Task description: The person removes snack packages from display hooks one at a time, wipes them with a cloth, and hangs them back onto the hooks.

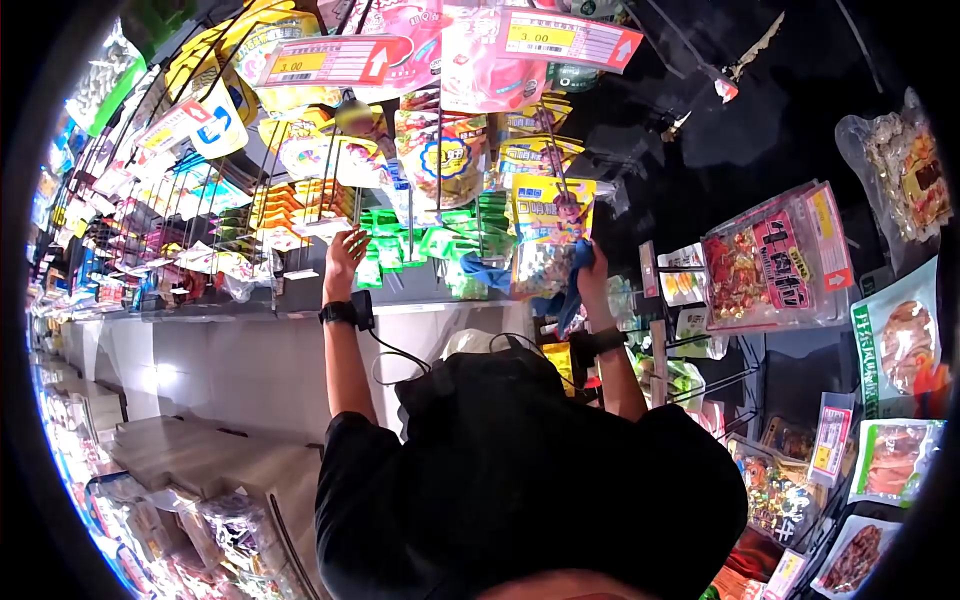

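My right hand (592, 282) is closed on a blue cloth (578, 275) at the right edge of a yellow-topped candy bag (553, 225). The bag hangs upright from a rod, its clear lower part showing pale pieces. Blue fabric also sticks out on the bag's left side. My left hand (345, 255) is raised at the shelf front, fingers apart and holding nothing that I can see. Just above it is a white label holder (325, 228), and green packets (380, 250) hang to its right. Whether the fingertips touch the label cannot be made out.
Rows of hanging snack bags on metal rods fill the rack, with price tags (570, 40) jutting out in front. Packaged meat (775, 260) hangs on the right. A grey shelf edge (240, 305) runs below the rods. More packages (235, 530) lie at lower left.
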Available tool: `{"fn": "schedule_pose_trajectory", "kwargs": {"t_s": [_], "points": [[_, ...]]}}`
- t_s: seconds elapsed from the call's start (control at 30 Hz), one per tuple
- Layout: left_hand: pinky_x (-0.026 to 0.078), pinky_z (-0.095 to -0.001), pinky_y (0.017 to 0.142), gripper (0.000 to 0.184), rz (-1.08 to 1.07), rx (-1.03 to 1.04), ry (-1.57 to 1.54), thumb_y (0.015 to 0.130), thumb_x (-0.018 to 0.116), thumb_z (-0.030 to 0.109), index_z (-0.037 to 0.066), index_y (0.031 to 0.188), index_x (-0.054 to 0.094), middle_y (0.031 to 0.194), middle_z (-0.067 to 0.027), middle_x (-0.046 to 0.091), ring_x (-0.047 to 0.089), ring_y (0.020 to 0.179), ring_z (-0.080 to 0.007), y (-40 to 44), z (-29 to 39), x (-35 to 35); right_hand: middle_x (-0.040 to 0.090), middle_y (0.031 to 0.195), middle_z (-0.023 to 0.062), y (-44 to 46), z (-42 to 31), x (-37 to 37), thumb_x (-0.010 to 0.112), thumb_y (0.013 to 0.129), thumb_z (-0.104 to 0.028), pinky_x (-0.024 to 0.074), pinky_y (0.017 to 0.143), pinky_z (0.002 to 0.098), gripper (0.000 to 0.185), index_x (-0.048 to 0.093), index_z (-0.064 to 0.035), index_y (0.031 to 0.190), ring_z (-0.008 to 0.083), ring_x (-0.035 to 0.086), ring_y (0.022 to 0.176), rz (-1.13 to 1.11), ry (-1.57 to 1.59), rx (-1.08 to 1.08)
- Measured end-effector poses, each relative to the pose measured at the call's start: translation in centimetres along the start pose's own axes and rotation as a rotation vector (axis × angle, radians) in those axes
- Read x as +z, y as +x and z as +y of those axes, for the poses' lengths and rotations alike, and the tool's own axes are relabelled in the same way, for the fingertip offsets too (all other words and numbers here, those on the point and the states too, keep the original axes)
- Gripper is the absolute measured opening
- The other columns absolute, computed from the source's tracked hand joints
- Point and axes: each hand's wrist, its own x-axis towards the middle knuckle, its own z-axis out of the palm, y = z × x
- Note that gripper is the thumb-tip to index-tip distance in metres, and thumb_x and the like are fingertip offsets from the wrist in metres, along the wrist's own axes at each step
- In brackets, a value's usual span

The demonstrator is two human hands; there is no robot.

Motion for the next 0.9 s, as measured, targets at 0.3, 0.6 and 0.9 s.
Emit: {"fn": "schedule_pose_trajectory", "kwargs": {"t_s": [0.3, 0.6, 0.9], "points": [[0.041, -0.0344, 0.092, 0.044, -0.022, 0.266, 0.232, 0.094, 0.041, 0.035, 0.005, 0.125, 0.048, 0.117, -0.0096, 0.057, 0.055, 0.108, -0.0225, 0.4, 2.7, 2.6, 0.064, 0.097, 0.0235, 9.2, -2.2, 6.4, 0.048, 0.082, -0.011, 0.0475, 0.082, 0.0406, 0.031, 0.060, 0.0020, 0.107, 0.0397, 0.060, 0.092, 0.037, -0.184, 0.032], [0.041, -0.0333, 0.094, 0.050, -0.178, 0.400, -0.055, 0.089, 0.052, 0.016, 0.006, 0.137, 0.039, 0.134, -0.0076, 0.048, 0.052, 0.117, -0.0210, 6.1, 2.9, -3.2, 0.056, 0.110, 0.0142, 4.0, -4.4, 4.9, 0.044, 0.091, -0.028, 0.0439, 0.086, 0.0379, 0.035, 0.053, -0.0047, 0.116, 0.0271, 0.053, 0.102, -0.320, -0.359, 0.275], [0.041, -0.0214, 0.064, 0.048, -0.018, 0.327, 0.293, 0.081, 0.064, 0.016, -0.003, 0.121, 0.049, 0.085, 0.0015, 0.052, 0.047, 0.073, -0.0063, 16.1, 4.2, -5.8, 0.054, 0.079, 0.0048, -7.2, -13.7, -0.7, 0.044, 0.090, -0.045, 0.0416, 0.063, 0.0314, 0.038, 0.052, -0.0085, 0.083, 0.0176, 0.052, 0.072, -0.474, 1.012, 0.757]]}}
